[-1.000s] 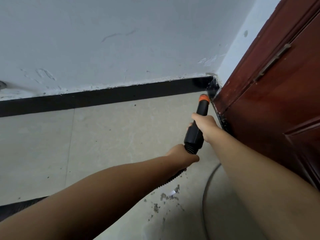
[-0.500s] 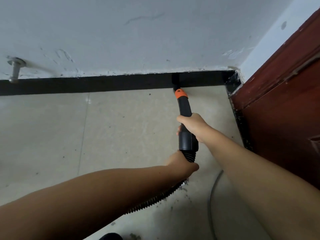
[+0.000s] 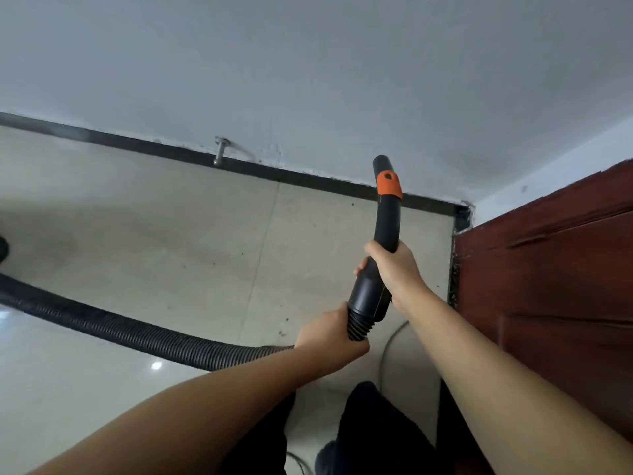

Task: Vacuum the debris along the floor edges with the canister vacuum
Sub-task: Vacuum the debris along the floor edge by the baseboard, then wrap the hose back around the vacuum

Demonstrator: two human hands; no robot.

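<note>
The right hand [image 3: 394,269] wraps the black wand [image 3: 385,231] mid-shaft, its orange-banded tip above. The left hand [image 3: 329,334] grips the ribbed hose [image 3: 137,332] just below the cuff.

Black curved vacuum wand [image 3: 386,214] banded in orange near its open tip, raised off the floor with the tip seen against the wall, ribbed black hose [image 3: 144,334] trailed leftward across pale tiles, dark debris specks [image 3: 283,332] scattered near the black skirting [image 3: 308,180]

Matt black plastic wand [image 3: 386,221], ribbed hose [image 3: 137,332], glossy tiled floor [image 3: 171,241], reddish wooden door [image 3: 548,269]
</note>
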